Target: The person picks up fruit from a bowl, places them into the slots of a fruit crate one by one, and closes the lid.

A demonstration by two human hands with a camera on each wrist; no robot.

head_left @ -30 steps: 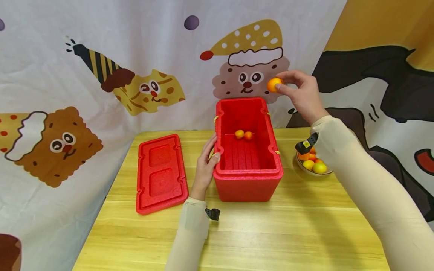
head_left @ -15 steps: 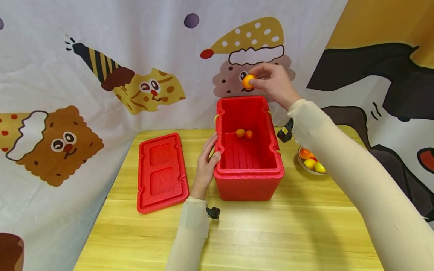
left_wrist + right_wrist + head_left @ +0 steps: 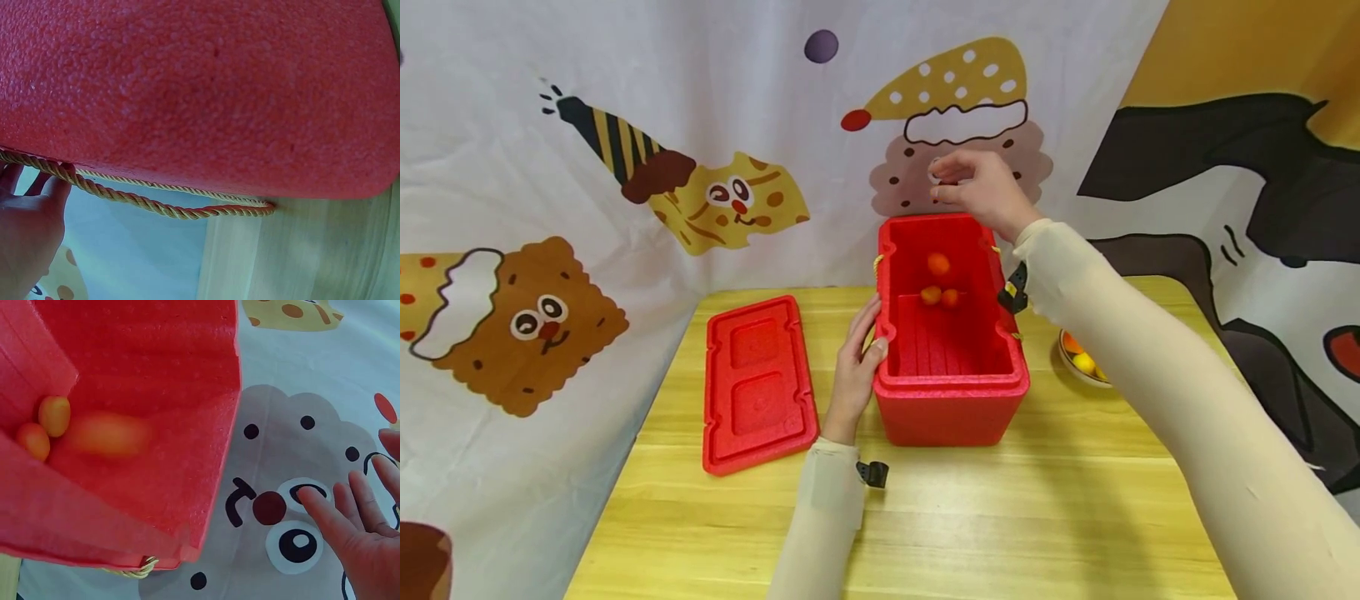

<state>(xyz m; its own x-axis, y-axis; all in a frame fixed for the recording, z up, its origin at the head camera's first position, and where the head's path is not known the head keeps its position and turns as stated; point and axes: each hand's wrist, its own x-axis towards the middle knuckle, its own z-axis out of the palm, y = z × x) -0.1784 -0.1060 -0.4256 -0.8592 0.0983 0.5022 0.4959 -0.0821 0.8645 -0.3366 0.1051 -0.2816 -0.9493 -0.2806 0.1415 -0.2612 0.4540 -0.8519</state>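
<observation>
A red foam box (image 3: 950,412) stands uncovered on the table, with two small orange fruits (image 3: 940,297) on its floor. Above them, an orange fruit (image 3: 937,264) is in mid-air inside the box, blurred in the right wrist view. My right hand (image 3: 985,192) is over the box's far end, fingers apart and holding nothing; the right wrist view shows its spread fingers (image 3: 369,506). My left hand (image 3: 854,367) rests against the box's left side, its fingers along the wall and thumb at the rim. Beside that hand, a twisted gold rope (image 3: 156,203) hangs from the box.
A red lid (image 3: 760,387) lies flat on the wooden table (image 3: 715,533) to the left. Right of the box, a bowl (image 3: 1070,367) of orange and yellow fruits is partly hidden by my right sleeve. A cartoon-printed cloth (image 3: 760,75) hangs behind the table.
My right hand has moved left over the box and let go of the orange fruit, which has dropped into the box. The left hand has stayed in place.
</observation>
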